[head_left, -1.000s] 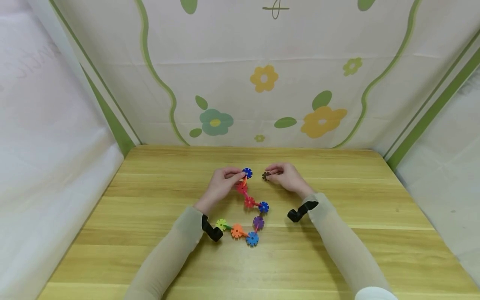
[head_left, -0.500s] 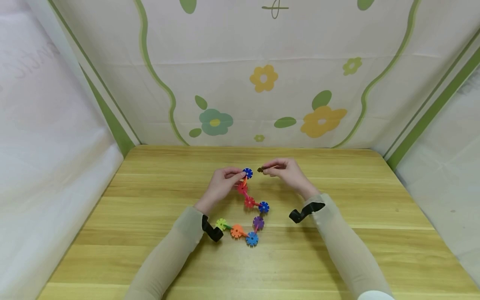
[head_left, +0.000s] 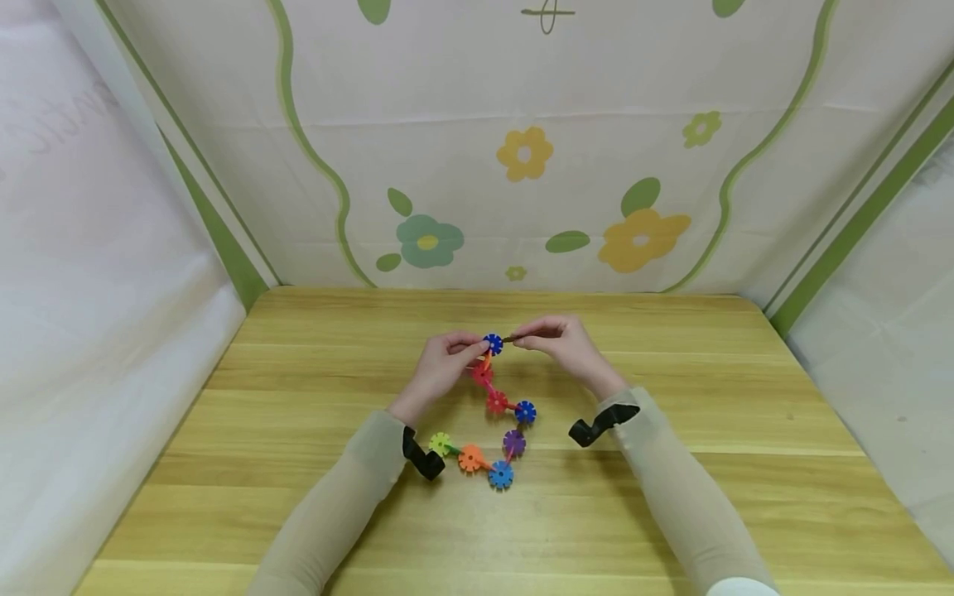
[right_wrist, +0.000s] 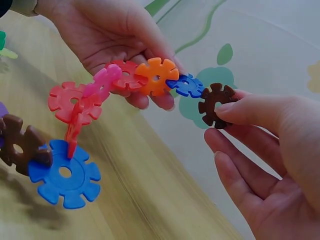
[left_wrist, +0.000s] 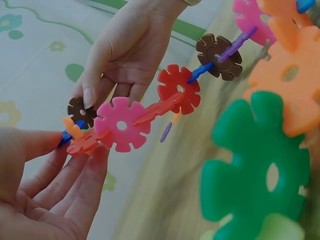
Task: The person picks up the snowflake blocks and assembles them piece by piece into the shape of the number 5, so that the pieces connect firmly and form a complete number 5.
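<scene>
A chain of slotted plastic interlocking discs winds over the table. My left hand (head_left: pixel 441 368) pinches its far end, thumb on the blue disc (right_wrist: pixel 189 86), with the orange disc (right_wrist: pixel 150 79) and a red disc joined beside it. Between thumb and fingers, my right hand (head_left: pixel 568 349) pinches a loose-edged brown disc (right_wrist: pixel 209 107). That brown disc meets the rim of the blue one at an angle; whether their slots are engaged I cannot tell. Farther down the chain are a pink disc (left_wrist: pixel 107 127), another blue disc (right_wrist: pixel 82 182) and a green disc (left_wrist: pixel 235 185).
The chain's near part bends left on the wooden table (head_left: pixel 596 530), through a purple disc (head_left: pixel 513 444) to a yellow-green disc (head_left: pixel 440 444) by the left wrist. A flower-print cloth wall (head_left: pixel 477 99) stands behind the table, with white cloth at both sides.
My right hand has turned the brown disc edge-on and brought it left, up to the blue disc. The left hand and the chain have stayed nearly still.
</scene>
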Motion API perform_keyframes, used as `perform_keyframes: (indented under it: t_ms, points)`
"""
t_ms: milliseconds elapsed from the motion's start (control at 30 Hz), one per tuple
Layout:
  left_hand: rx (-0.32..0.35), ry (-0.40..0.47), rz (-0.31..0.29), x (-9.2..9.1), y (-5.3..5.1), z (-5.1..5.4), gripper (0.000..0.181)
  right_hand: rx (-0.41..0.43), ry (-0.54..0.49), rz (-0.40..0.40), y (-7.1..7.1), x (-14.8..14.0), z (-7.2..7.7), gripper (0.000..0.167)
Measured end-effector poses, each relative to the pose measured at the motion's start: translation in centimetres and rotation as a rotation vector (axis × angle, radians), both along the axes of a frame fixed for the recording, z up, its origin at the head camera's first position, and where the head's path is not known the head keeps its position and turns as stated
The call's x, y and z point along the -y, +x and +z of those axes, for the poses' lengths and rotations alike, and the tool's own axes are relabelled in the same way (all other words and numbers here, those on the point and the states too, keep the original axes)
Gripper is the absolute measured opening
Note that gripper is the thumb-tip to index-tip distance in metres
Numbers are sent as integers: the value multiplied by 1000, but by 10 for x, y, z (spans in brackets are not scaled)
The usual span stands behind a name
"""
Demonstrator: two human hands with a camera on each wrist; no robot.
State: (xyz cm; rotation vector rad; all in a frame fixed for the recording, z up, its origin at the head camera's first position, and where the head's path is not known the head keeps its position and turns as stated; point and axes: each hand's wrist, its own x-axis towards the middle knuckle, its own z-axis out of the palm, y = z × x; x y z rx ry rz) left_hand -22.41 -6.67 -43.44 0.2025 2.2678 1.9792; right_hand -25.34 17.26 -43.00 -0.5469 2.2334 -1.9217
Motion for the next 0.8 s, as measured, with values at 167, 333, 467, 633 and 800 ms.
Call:
perform_keyframes:
  t_ms: [167, 333, 467, 633, 800]
  points:
    - [0, 9, 5, 0, 0, 0, 21, -12, 22, -5, 0, -1, -2, 23]
    - [6, 12, 16, -1, 0, 0, 21, -11, 19, -11, 0, -1, -2, 23]
    - [9, 24, 16, -2, 0, 0, 20, -10, -5, -8, 1, 0, -2, 21]
    - [10, 7, 14, -2, 0, 0, 20, -5, -38, 9, 2, 1, -2, 18]
    - [-6, -27, 18, -1, 1, 0, 21, 6, -39, 3, 3, 4, -3, 17]
